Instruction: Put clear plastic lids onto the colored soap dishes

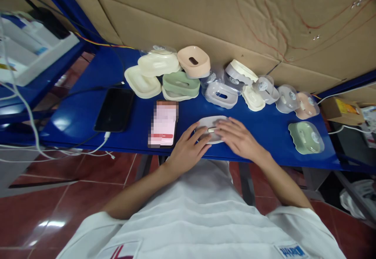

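Though labels blur, both hands point(214, 141) on grey soap dish point(209, 123).

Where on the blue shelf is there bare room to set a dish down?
Bare blue shelf lies between the right hand and the green dish. A smaller patch sits left of the black tablet. The back row around the peach dish is crowded.

One head-worn camera looks steeply down and forward over the person's chest, close above the blue table point(264, 128), which runs from nine to three o'clock; cardboard wall point(205, 12) at twelve.
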{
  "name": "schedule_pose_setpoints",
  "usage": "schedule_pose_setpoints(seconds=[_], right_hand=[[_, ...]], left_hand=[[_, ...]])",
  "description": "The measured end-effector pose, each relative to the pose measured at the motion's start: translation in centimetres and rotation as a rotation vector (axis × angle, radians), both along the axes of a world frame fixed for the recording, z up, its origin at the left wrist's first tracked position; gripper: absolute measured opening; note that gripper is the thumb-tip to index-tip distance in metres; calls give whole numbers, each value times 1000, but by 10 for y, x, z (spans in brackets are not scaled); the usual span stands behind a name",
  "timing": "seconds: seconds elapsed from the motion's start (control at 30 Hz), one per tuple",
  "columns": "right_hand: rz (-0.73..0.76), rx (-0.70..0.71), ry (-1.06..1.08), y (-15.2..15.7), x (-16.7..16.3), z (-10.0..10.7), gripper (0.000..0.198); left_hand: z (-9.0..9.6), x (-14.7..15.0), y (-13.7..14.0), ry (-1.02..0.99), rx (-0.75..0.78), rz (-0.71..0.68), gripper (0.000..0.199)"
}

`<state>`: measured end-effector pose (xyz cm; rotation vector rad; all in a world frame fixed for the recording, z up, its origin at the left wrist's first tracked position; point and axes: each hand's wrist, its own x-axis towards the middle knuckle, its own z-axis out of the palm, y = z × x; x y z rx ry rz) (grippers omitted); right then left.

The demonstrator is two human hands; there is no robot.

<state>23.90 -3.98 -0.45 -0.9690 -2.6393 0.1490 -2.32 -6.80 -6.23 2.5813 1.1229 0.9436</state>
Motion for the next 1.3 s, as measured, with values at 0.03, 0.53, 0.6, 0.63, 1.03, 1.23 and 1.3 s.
schedule_pose_setpoints(seconds=[0.03, 0.53, 0.6, 0.63, 1.03, 1.23, 1.3], right_hand=[[-49, 30, 5, 14, -3, 8, 39], [-544, 178, -8, 139, -41, 44, 43], [-516, 188, 35, 115, -23, 54, 38], [-515, 190, 47, 103, -17, 56, 38], [-510, 216, -196, 94, -94, 10, 50], [-462, 111, 95, 98, -31, 4, 34], [-451, 122, 199, 96, -14, -1, 39]], left_hand=[[2, 0, 0, -5, 14, 1, 29], [2, -1, -1, -133, -35, -17, 27], [2, -1, -2, -142, -40, 7, 28], [2, -1, -2, -142, -46, 16, 28], [5, 1, -3, -120, -86, 28, 25], [8, -1, -3, -126, -99, 25, 22], [8, -1, -2, -133, -105, 19, 22]])
